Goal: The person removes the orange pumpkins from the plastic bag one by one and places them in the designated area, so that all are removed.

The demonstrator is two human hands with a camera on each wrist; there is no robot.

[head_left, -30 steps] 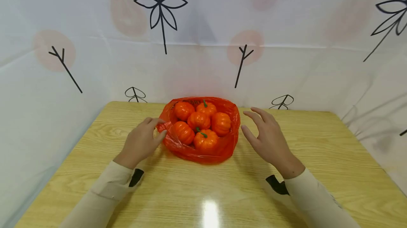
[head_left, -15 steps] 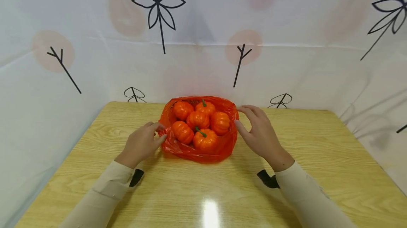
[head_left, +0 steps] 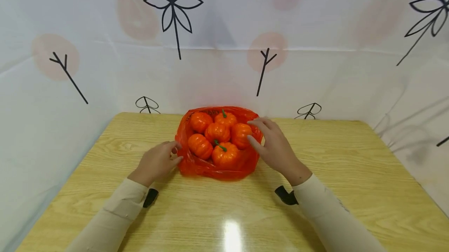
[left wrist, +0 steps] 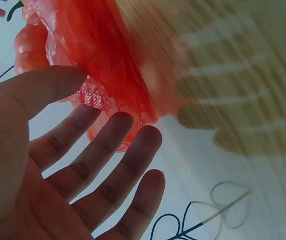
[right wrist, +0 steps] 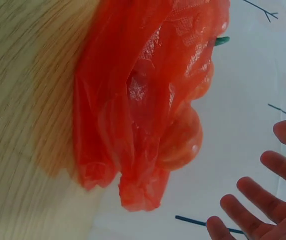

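In the head view, a red plastic bag (head_left: 219,174) lies with its mouth spread wide, holding several small orange pumpkins. Two that show green stems are the front pumpkin (head_left: 226,157) and the back pumpkin (head_left: 225,119). My left hand (head_left: 156,163) is at the bag's left edge; in the left wrist view its thumb (left wrist: 52,85) and fingers are spread apart beside the red plastic, and contact cannot be told. My right hand (head_left: 275,148) hovers over the bag's right rim, fingertips by the right pumpkin (head_left: 241,135). The right wrist view shows its fingers (right wrist: 250,192) parted, nothing between them.
The bag rests on a glossy wood-grain table (head_left: 196,213), towards its back edge. Behind and beside it hangs a white cloth (head_left: 217,72) printed with black flowers and twigs.
My right hand has moved left and inward, from outside the bag to over its right rim. My left hand has shifted slightly down at the left edge. The pumpkins stay in the bag.
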